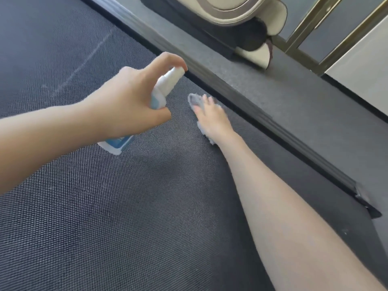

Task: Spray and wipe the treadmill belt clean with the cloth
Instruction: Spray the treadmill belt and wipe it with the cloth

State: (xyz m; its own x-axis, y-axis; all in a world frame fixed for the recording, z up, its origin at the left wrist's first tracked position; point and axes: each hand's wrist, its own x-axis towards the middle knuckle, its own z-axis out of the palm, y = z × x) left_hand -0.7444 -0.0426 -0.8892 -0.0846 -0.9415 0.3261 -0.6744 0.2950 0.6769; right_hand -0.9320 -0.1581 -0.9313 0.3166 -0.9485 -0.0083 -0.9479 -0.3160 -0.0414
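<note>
Here left grip holds the spray bottle; right grip presses flat-fingered on the cloth.

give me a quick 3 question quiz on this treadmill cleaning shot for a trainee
1. True or false: the left hand grips the spray bottle with a finger on its nozzle.
2. Multiple choice: the cloth is A) in the left hand, B) on the treadmill belt under the right hand, C) draped over the bottle.
3. Fill in: the cloth lies near the belt's ___ edge, beside the side rail.
Key: 1 true; 2 B; 3 right.
</note>
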